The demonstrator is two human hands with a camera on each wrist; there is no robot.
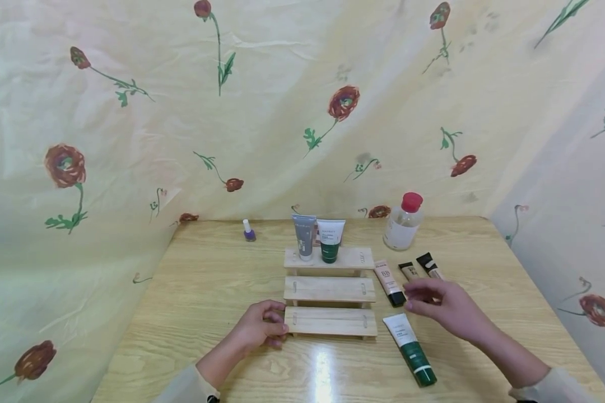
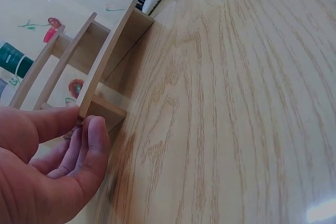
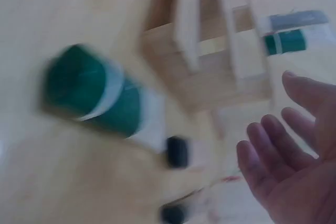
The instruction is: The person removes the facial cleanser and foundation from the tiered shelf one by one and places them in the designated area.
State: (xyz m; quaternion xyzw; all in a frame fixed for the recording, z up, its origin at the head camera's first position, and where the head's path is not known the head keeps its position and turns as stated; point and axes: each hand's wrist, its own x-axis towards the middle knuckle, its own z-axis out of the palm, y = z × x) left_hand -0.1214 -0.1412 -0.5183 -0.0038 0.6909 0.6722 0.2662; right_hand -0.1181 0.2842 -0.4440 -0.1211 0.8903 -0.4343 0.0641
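A three-tier wooden stand [image 1: 329, 289] sits in the middle of the table. My left hand [image 1: 262, 326] pinches the left end of its lowest step between thumb and fingers, plain in the left wrist view, where the step's end [image 2: 86, 95] shows. My right hand [image 1: 446, 308] holds nothing, its fingers loosely bent above the table right of the stand. Nearest to it are a pink BB cream tube [image 1: 389, 282] with a black cap and a white-and-green tube [image 1: 410, 350] lying flat. On the top step stand a grey tube [image 1: 305, 238] and a smaller white-and-green tube [image 1: 330, 240].
Behind the right hand lie two small black-capped tubes [image 1: 409, 271] [image 1: 430, 265]. A clear bottle [image 1: 400, 232] with a red cap stands at the back right. Left of the stand, a purple nail polish bottle [image 1: 249, 232] is near the back edge. Flowered cloth [image 1: 272, 112] hangs behind the table.
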